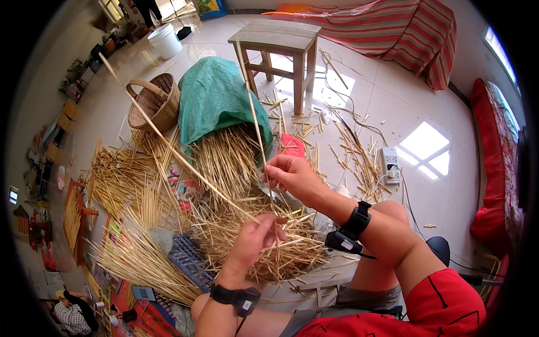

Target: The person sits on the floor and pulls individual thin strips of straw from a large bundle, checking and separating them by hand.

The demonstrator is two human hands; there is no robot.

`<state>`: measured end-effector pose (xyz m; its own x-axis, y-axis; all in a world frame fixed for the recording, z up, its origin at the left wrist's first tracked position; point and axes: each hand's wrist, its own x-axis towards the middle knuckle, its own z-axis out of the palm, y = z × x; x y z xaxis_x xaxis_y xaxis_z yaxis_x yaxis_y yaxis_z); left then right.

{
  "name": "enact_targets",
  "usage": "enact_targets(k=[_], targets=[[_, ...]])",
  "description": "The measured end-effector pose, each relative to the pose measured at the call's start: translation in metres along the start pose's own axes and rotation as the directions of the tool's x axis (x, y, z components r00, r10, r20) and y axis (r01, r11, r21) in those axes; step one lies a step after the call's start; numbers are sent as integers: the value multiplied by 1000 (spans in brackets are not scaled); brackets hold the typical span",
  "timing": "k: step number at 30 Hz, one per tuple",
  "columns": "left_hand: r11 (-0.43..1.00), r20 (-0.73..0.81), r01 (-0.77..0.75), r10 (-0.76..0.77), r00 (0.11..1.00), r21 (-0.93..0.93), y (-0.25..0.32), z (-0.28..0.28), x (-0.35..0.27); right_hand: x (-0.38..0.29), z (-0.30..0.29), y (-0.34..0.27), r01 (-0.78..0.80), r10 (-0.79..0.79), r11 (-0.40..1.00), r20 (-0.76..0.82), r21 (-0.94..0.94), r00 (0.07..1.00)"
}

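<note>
My left hand (254, 238) grips the lower end of a long straw stalk (181, 156), which slants up and away to the left. Between the fingers of my right hand (286, 172) is a second stalk (254, 113), nearly upright, its lower end passing close by my left fingers. Whether the left fingers touch that second stalk, I cannot tell. Below both hands spreads a heap of loose straw pieces (269, 257). Just beyond them, a green woven sack (210, 88) lies with its mouth towards me, full of straw stalks (225, 158).
A wicker basket (156, 103) and a wooden stool (276, 38) stand farther off. Straw bundles (143, 257) lie at left, over a blue plastic crate (189, 257). On the right floor sits a power strip (390, 165) with cords. A white bucket (165, 41) is at the back.
</note>
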<state>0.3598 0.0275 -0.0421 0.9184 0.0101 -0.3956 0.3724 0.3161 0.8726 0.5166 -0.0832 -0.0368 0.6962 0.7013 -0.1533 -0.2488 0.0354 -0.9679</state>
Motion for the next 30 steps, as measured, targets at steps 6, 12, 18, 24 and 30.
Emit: enact_targets(k=[6,12,18,24,30], targets=[[977,-263,-198,171,949,-78,3,-9,7,-19,22,20,-46,20,993,225,110,974],[983,-237,-157,132,962,-90,1,-8,5,-16,19,8,1,-2,1000,27,6,1000],[984,-243,-133,100,965,-120,0,1,6,-11,13,7,3,-2,999,37,-38,999],[982,-299,-186,171,939,-24,-1,0,8,-16,17,9,0,9,996,91,-91,996],[976,-327,-199,218,919,93,-2,0,9,-14,17,20,82,-75,989,61,-123,995]])
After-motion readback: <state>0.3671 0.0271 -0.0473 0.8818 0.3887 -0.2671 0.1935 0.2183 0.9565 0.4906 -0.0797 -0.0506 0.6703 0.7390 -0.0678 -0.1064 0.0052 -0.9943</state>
